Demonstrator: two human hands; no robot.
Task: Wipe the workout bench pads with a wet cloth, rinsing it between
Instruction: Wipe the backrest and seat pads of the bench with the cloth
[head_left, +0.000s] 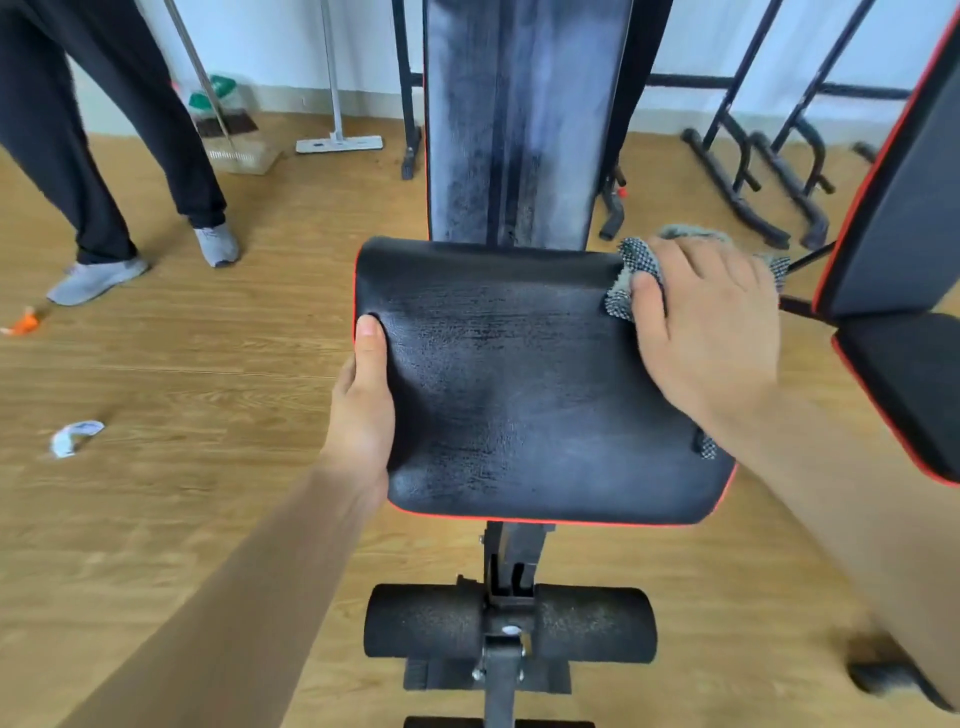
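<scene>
the left hand (363, 410) grips the left edge of the seat pad (519, 389), thumb on top; if that hold slackens, the pad could rock and the wipe leave streaks. the cloth (639, 265) lies under the flat, spread right hand (711, 332) at the far right corner, partly overhanging.

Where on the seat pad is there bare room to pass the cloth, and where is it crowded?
The seat pad is bare across its middle and front strip, between the left hand gripping its left edge and the right hand pressing the cloth on its right side. Crowded: that right edge.
</scene>
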